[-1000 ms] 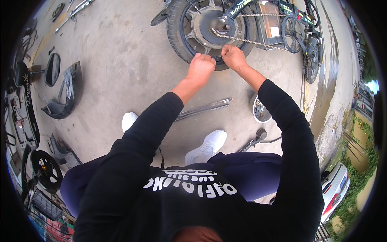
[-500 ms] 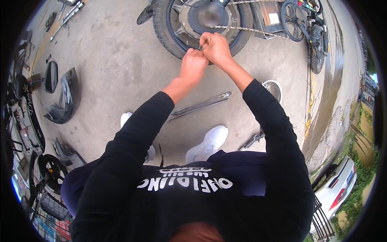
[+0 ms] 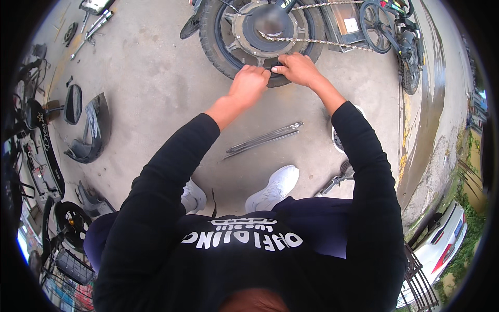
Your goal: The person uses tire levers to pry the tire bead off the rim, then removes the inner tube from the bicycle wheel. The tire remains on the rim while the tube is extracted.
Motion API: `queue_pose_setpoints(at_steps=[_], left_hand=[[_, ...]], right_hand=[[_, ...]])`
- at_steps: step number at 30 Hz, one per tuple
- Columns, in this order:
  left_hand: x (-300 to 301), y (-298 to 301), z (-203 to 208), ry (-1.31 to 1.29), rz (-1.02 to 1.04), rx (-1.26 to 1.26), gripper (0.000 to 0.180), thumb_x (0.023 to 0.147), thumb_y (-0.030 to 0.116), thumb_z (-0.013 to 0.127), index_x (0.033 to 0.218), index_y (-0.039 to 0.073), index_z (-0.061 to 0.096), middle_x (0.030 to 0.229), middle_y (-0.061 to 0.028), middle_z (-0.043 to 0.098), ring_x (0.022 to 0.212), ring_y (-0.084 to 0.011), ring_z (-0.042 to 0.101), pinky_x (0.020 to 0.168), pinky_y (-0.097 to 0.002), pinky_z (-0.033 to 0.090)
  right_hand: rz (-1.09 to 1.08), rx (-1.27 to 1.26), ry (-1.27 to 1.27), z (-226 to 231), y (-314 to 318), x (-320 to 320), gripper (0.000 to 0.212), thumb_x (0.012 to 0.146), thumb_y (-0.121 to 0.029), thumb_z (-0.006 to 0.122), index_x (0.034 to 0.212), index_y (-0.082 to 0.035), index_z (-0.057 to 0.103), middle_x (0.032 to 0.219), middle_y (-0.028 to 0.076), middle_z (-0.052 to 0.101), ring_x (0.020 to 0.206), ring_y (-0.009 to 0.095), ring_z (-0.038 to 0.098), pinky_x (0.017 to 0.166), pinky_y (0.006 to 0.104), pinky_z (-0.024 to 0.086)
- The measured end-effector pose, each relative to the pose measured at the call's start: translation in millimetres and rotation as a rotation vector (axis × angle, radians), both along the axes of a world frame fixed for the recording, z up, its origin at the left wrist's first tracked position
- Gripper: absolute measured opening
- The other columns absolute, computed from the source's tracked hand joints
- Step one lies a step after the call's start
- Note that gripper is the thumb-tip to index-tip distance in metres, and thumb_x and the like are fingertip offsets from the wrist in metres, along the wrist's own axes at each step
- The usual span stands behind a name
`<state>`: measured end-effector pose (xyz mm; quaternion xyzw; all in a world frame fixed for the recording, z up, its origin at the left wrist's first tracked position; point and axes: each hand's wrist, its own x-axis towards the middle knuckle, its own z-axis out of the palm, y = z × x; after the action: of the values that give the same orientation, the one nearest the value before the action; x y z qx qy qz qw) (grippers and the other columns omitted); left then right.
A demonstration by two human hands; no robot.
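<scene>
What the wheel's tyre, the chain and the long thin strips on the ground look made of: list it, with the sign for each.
Tyre: most likely rubber, matt and dark, going by its dull, grooved surface.
Chain: metal, probably steel, judging by its small silvery links.
Long thin strips: grey and glossy with bright streaks; metal or shiny plastic, the look leaves it open.

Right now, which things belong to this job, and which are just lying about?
Part of the job, it seems:
wheel, left hand and right hand at its lower edge
chain, at the wheel

Seemingly lying about:
thin strips on the ground
curved black cover, left
</scene>
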<state>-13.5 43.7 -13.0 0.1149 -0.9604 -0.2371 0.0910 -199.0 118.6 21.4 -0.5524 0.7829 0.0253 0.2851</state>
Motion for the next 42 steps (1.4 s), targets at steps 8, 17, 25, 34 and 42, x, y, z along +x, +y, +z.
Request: queue_pose_setpoints(at_steps=[8, 17, 25, 34, 42], left_hand=[[24.8, -75.3, 34.7, -0.192, -0.151, -0.189, 0.039, 0.073, 0.030, 0.077, 0.098, 0.005, 0.062, 0.100, -0.0078, 0.055, 0.107, -0.0254, 0.052, 0.099, -0.0396, 0.037], [12.7, -43.5, 15.8, -0.043, 0.055, 0.064, 0.036, 0.059, 0.012, 0.084, 0.074, 0.007, 0.052, 0.082, -0.0042, 0.055, 0.092, -0.0262, 0.053, 0.081, -0.0385, 0.039], [17.2, -45.0, 22.8, 0.054, 0.009, 0.036, 0.035, 0.062, 0.012, 0.082, 0.078, 0.006, 0.052, 0.082, -0.0050, 0.055, 0.090, -0.0264, 0.053, 0.082, -0.0376, 0.039], [20.0, -34.4, 19.3, 0.041, 0.050, 0.033, 0.036, 0.059, 0.012, 0.083, 0.082, 0.007, 0.055, 0.084, -0.0047, 0.056, 0.092, -0.0248, 0.054, 0.082, -0.0374, 0.039], [16.8, -28.4, 15.2, 0.060, 0.070, 0.036, 0.036, 0.058, 0.012, 0.082, 0.081, 0.007, 0.055, 0.085, -0.0047, 0.055, 0.093, -0.0258, 0.054, 0.083, -0.0382, 0.039]], right_hand=[[0.005, -0.396, 0.141, -7.6, 25.9, 22.0, 0.022, 0.088, -0.029, 0.062, 0.082, -0.008, 0.062, 0.081, 0.007, 0.063, 0.090, 0.026, 0.055, 0.079, 0.0423, 0.040], [0.190, -0.692, 0.109, -4.0, 2.5, 42.9, 0.025, 0.077, -0.014, 0.070, 0.062, -0.005, 0.053, 0.073, 0.008, 0.051, 0.079, 0.027, 0.050, 0.071, 0.0393, 0.044], [-0.369, -0.613, -0.124, -5.5, 22.1, 24.1, 0.034, 0.085, -0.026, 0.069, 0.068, 0.000, 0.058, 0.065, 0.009, 0.051, 0.064, 0.026, 0.049, 0.063, 0.0363, 0.042], [-0.378, 0.181, 0.027, 21.8, 9.4, 29.8, 0.077, 0.084, -0.075, 0.045, 0.082, -0.001, 0.069, 0.084, 0.017, 0.070, 0.086, 0.033, 0.067, 0.072, 0.0420, 0.052], [-0.472, -0.137, 0.038, -16.1, 6.9, 46.9, 0.054, 0.093, -0.046, 0.050, 0.075, 0.001, 0.069, 0.077, 0.020, 0.067, 0.078, 0.039, 0.065, 0.071, 0.0463, 0.050]])
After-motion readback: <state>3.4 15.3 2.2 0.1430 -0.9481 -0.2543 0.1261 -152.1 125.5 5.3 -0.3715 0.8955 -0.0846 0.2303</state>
